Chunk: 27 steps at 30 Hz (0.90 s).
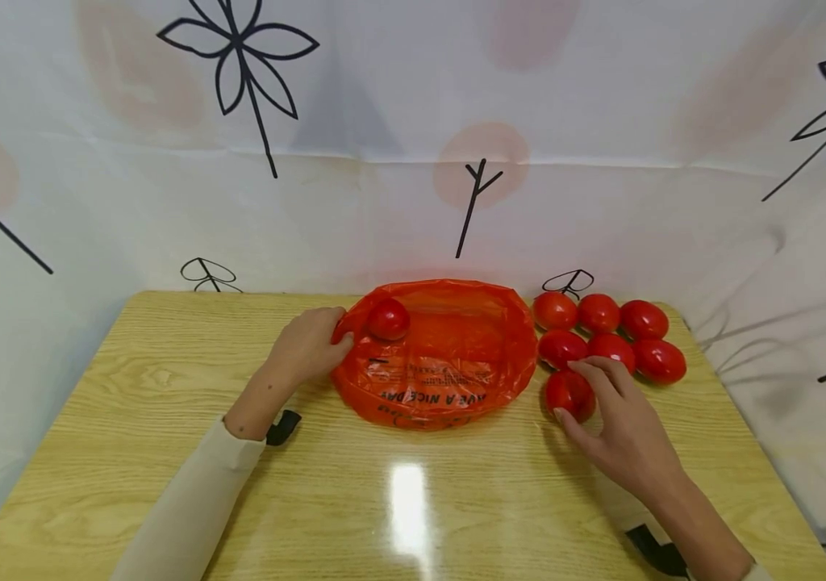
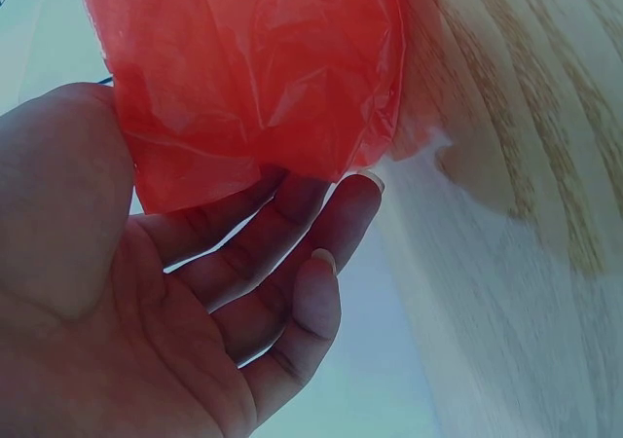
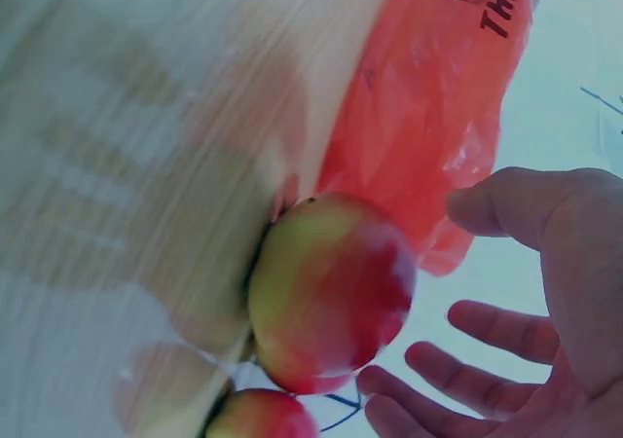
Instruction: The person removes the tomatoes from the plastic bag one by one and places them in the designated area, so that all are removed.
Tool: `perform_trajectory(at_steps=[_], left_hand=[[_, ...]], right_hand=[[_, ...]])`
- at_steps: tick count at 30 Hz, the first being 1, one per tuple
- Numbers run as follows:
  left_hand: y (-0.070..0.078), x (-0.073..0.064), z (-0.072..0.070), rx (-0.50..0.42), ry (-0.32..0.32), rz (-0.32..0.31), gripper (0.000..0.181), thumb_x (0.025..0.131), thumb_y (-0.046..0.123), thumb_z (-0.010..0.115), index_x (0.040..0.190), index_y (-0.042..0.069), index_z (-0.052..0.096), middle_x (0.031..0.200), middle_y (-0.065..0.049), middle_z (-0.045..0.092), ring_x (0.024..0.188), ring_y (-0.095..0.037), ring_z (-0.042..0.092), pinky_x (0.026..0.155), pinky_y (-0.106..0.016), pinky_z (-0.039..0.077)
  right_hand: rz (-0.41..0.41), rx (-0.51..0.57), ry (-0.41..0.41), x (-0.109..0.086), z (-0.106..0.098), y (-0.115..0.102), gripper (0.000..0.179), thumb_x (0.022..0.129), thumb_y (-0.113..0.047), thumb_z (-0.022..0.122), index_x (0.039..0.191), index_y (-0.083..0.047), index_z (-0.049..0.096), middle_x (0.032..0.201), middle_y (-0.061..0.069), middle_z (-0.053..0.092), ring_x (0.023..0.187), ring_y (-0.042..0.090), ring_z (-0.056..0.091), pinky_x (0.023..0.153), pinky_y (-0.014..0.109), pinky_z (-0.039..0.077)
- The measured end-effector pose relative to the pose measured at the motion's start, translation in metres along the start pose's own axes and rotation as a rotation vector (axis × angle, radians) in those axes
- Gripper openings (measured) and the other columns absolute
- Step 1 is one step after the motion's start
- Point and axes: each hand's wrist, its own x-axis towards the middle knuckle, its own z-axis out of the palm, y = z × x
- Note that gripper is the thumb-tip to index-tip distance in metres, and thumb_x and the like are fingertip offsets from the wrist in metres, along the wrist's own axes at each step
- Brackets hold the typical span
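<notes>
An orange-red plastic bag (image 1: 449, 339) with black print lies opened wide on the table. One red fruit (image 1: 389, 319) sits in its left part. My left hand (image 1: 307, 344) holds the bag's left rim between thumb and fingers, and the film covers part of the fingers in the left wrist view. At the bag's right, my right hand (image 1: 627, 440) reaches over the nearest fruit (image 1: 570, 395), thumb and fingers spread around it. The right wrist view shows this fruit (image 3: 331, 292) smooth, red with a yellow-green side, and a gap between it and the fingers.
Several more red fruits (image 1: 611, 352) stand in close rows at the table's back right, beside the bag. The wooden table (image 1: 130, 452) meets a printed white cloth (image 1: 384, 218) at its back edge. Dark straps show at both wrists.
</notes>
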Motion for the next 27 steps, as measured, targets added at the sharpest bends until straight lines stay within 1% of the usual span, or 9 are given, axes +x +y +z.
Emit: perform_trajectory(at_steps=[4, 7, 14, 19, 24, 27], left_hand=[[0.0, 0.0, 0.001, -0.003, 0.006, 0.004, 0.018, 0.1, 0.021, 0.064, 0.106, 0.005, 0.067, 0.081, -0.006, 0.06, 0.07, -0.023, 0.055, 0.06, -0.033, 0.046], [-0.001, 0.0, 0.001, -0.004, 0.007, 0.006, 0.017, 0.1, 0.021, 0.064, 0.105, 0.005, 0.067, 0.081, -0.006, 0.06, 0.07, -0.023, 0.055, 0.059, -0.033, 0.046], [-0.001, 0.0, 0.001, -0.003, 0.009, 0.004, 0.017, 0.1, 0.021, 0.064, 0.105, 0.005, 0.067, 0.08, -0.006, 0.059, 0.069, -0.023, 0.054, 0.059, -0.033, 0.045], [-0.001, -0.001, 0.0, -0.006, 0.008, 0.003, 0.017, 0.1, 0.021, 0.064, 0.104, 0.005, 0.067, 0.08, -0.006, 0.059, 0.069, -0.023, 0.054, 0.058, -0.033, 0.045], [-0.001, -0.001, 0.001, -0.012, 0.01, 0.002, 0.017, 0.1, 0.021, 0.064, 0.105, 0.005, 0.067, 0.08, -0.006, 0.059, 0.068, -0.022, 0.054, 0.058, -0.033, 0.045], [-0.001, -0.001, 0.001, -0.017, 0.012, 0.0, 0.016, 0.1, 0.02, 0.064, 0.104, 0.005, 0.067, 0.079, -0.006, 0.059, 0.067, -0.022, 0.054, 0.057, -0.033, 0.045]], right_hand=[[0.003, 0.01, 0.003, 0.004, -0.001, -0.005, 0.069, 0.074, -0.013, 0.093, 0.134, 0.001, 0.061, 0.133, 0.017, 0.058, 0.117, 0.037, 0.059, 0.089, 0.062, 0.057], [0.004, 0.016, 0.008, 0.007, -0.002, -0.01, 0.068, 0.075, -0.012, 0.093, 0.134, -0.001, 0.062, 0.134, 0.015, 0.06, 0.118, 0.035, 0.059, 0.092, 0.062, 0.057], [-0.017, 0.032, 0.023, 0.014, -0.002, -0.017, 0.067, 0.074, -0.01, 0.093, 0.134, -0.004, 0.063, 0.134, 0.012, 0.062, 0.12, 0.033, 0.06, 0.09, 0.06, 0.058], [-0.047, 0.037, 0.035, 0.02, 0.0, -0.022, 0.063, 0.076, -0.01, 0.092, 0.133, -0.005, 0.065, 0.134, 0.009, 0.063, 0.121, 0.028, 0.06, 0.091, 0.057, 0.057], [-0.069, 0.052, 0.039, 0.026, 0.002, -0.029, 0.061, 0.076, -0.011, 0.091, 0.131, -0.004, 0.065, 0.133, 0.008, 0.063, 0.122, 0.027, 0.06, 0.092, 0.056, 0.058], [-0.08, 0.054, 0.04, 0.03, 0.004, -0.033, 0.059, 0.078, -0.013, 0.091, 0.131, -0.004, 0.065, 0.133, 0.007, 0.063, 0.123, 0.026, 0.06, 0.094, 0.051, 0.058]])
